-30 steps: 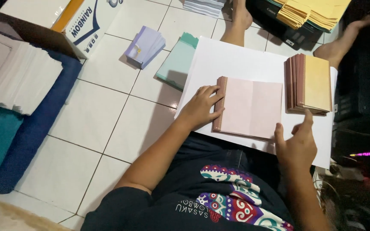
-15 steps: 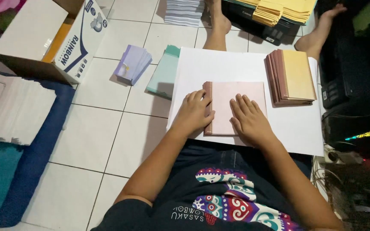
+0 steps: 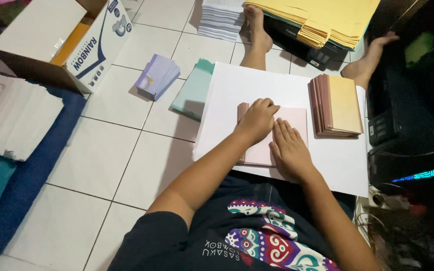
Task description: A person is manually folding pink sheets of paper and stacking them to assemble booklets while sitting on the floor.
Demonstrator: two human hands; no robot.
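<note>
The pink booklet (image 3: 277,135), flat paper with a brown spine, lies on a smooth white board (image 3: 347,165). The left hand (image 3: 258,119), fingers curled, presses its left part; the right hand (image 3: 290,148) lies flat and open on it, gripping nothing. A white-and-blue cardboard box (image 3: 89,47) stands far left.

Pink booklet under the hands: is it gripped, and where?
Not gripped. Left hand presses its upper left near the spine; right hand lies flat on the pink booklet.
</note>
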